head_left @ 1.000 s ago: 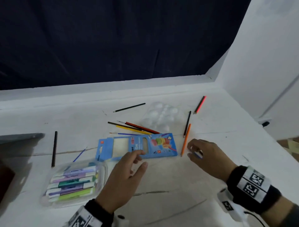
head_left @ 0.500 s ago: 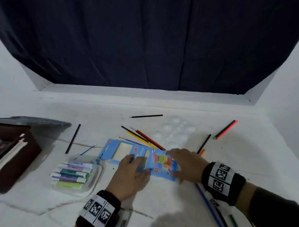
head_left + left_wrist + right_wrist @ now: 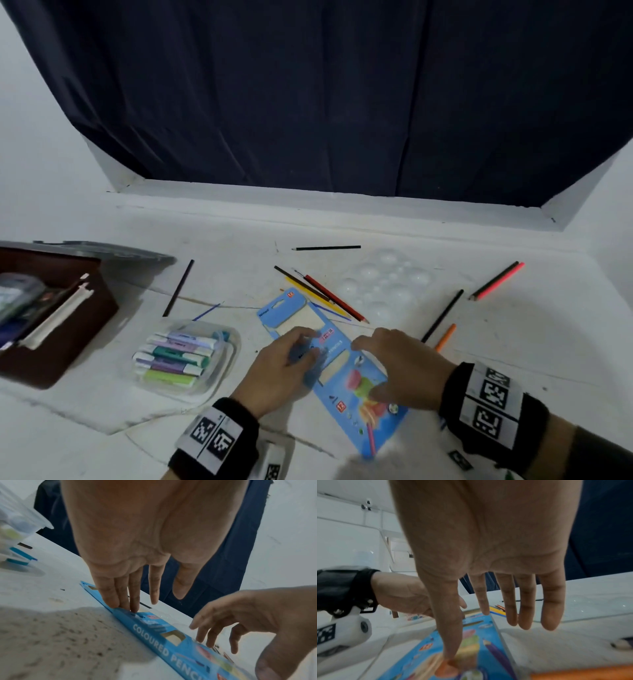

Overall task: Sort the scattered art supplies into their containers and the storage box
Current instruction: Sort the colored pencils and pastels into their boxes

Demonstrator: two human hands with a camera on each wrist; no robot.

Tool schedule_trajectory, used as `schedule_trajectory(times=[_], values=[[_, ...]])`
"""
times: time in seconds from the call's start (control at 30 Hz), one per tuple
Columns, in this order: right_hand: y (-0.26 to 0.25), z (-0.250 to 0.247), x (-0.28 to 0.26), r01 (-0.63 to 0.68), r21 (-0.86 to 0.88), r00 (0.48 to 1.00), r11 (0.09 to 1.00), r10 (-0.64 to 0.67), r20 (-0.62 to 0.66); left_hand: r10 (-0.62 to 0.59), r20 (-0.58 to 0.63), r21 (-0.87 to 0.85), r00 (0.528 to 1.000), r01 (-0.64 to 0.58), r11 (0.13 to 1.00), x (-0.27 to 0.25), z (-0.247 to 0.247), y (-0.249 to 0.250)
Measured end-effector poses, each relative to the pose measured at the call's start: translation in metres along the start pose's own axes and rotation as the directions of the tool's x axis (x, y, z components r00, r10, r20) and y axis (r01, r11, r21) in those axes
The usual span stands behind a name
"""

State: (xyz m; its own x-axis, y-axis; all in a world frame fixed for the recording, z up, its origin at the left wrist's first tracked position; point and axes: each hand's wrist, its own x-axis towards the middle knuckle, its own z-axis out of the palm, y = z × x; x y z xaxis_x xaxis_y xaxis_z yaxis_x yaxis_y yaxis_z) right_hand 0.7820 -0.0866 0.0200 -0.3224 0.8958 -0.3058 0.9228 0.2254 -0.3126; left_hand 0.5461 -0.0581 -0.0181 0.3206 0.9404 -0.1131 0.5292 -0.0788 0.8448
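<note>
A blue coloured pencil box (image 3: 352,421) (image 3: 154,646) (image 3: 476,622) lies flat and slanted on the white table, between my hands. My left hand (image 3: 301,346) (image 3: 152,601) presses straight fingers on the box's upper left edge, thumb held apart. My right hand (image 3: 370,370) (image 3: 481,641) has its thumb pressed on the printed end. Its straight fingers reach past the far edge. Loose pencils lie beyond: a red, yellow and brown cluster (image 3: 325,298), a black one (image 3: 442,315), an orange one (image 3: 445,337) and a red-pink pair (image 3: 496,281).
A clear case of highlighters (image 3: 185,359) sits left of my left hand. A brown storage box (image 3: 68,342) stands at the far left. A clear plastic palette (image 3: 383,284) lies behind the pencil box. Two more dark pencils (image 3: 325,247) (image 3: 178,287) lie farther back.
My right hand left the orange pencil and came onto the pencil box. Both hands have turned the box from crosswise to slanted, its printed end toward me. The view swung left.
</note>
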Motion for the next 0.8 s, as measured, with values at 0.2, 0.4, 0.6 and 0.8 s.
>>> schedule_trajectory(times=[0.2, 0.4, 0.6, 0.8], values=[[-0.008, 0.019, -0.015, -0.05, -0.008, 0.998, 0.999, 0.05, 0.04, 0.029, 0.077, 0.07, 0.997, -0.035, 0.997, -0.001, -0.008, -0.001], [-0.024, 0.039, -0.034, 0.048, 0.031, 0.996, 0.998, -0.05, 0.071, 0.123, 0.17, 0.199, 0.978, -0.156, 0.967, -0.004, -0.013, 0.0], [-0.034, 0.048, -0.052, 0.099, 0.02, 0.992, 0.995, -0.101, 0.075, 0.181, 0.247, 0.219, 0.952, -0.237, 0.947, -0.009, -0.012, 0.004], [-0.032, 0.061, -0.061, 0.079, 0.079, 0.997, 0.994, -0.08, 0.013, 0.163, 0.297, 0.23, 0.941, -0.236, 0.944, -0.002, -0.013, 0.007]])
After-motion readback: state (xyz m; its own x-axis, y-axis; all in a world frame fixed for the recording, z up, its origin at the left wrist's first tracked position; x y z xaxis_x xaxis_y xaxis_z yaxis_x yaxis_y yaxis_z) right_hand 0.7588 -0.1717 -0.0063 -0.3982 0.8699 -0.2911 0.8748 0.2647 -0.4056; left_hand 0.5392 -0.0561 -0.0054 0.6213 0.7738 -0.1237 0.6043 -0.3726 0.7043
